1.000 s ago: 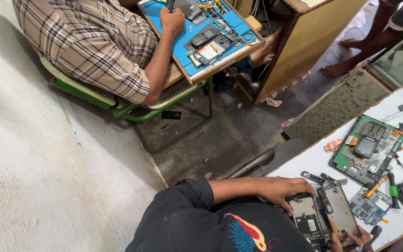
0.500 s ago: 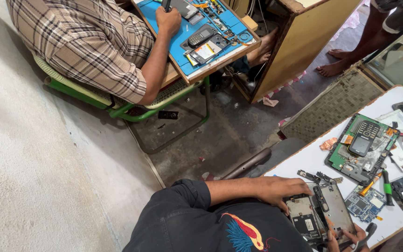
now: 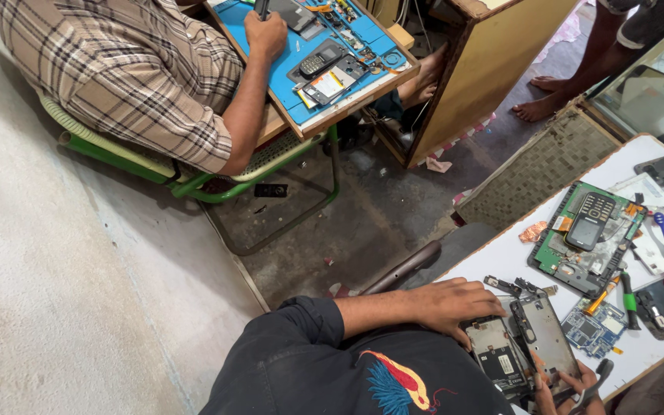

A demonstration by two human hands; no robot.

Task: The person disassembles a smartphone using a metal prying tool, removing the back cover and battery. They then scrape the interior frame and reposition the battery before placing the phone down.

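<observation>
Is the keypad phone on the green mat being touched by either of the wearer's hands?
No: the keypad phone lies alone on the green mat, while the left hand and right hand hold the opened phone.

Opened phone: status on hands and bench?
Left hand steadies opened phone. Right hand at its lower edge, gripping dark tool. Circuit board close beside.

The person wears a black long-sleeved top, its left sleeve (image 3: 293, 327) pushed up to the elbow and bunched there in folds. On the chest sits a printed bird emblem (image 3: 397, 380) with blue feathers, a red and yellow body and thin red trailing lines. Both forearms and hands are bare, without rings, watch or gloves.
</observation>
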